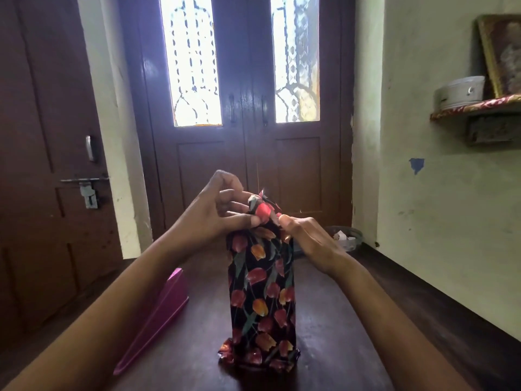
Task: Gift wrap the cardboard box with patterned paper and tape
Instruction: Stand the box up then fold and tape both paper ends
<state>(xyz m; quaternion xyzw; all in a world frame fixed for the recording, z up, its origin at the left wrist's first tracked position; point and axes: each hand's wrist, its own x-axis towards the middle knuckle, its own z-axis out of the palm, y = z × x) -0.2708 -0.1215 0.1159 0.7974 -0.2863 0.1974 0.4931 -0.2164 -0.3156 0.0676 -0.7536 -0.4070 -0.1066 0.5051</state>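
The tall, narrow cardboard box (263, 292) stands on end at the middle of the dark wooden bench (352, 334). It is fully sheathed in glossy black wrapping paper (262, 277) printed with red and orange tulips, so none of the card itself shows. At the box's 12 o'clock end the paper is bunched into a twisted tuft (260, 208).

The left hand (217, 213) pinches this tuft from 9 o'clock between thumb and fingertips. The right hand (313, 238) comes in from 3 o'clock with its fingers curled. Its thumb is against the paper's upper corner and it appears to nip the paper there.

At the foot, the 6 o'clock end, the paper flares out in a crumpled, unsealed frill. A magenta plastic wedge-shaped case (163, 309) lies at about 8 o'clock from the box. A small dark bowl (348, 235) sits at 2 o'clock near the wall.

The main risks, as I judge them:
- **Tuft springing open:** slick paper holds a crease badly, and I can see no tape on the tuft, so letting go of either pinch would probably undo it.
- **Paper tearing:** pulling harder to tighten the twist could tear the paper at the box's top corners.
- **Box tipping:** it stands tall on a ruffled base, so a sideways tug could tip it over.
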